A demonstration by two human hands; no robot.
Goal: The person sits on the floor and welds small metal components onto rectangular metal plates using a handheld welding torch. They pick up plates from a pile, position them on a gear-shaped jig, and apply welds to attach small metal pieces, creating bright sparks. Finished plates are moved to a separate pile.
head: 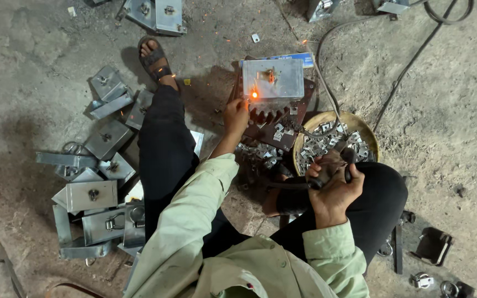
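I see my right hand (335, 190) closed around a dark handle (299, 185), my left hand (236, 113) curled, fingertips touching the sparking metal plate (273, 78).

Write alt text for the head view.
Seen from above, a person sits on a dirt floor, left hand at a glowing spark on a metal plate, right hand gripping a dark tool. A bowl of small brackets sits ahead; metal boxes lie left.

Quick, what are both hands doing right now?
Left hand: closed, at the glowing spark on the metal plate; what it holds cannot be told.
Right hand: closed around a dark tool handle.
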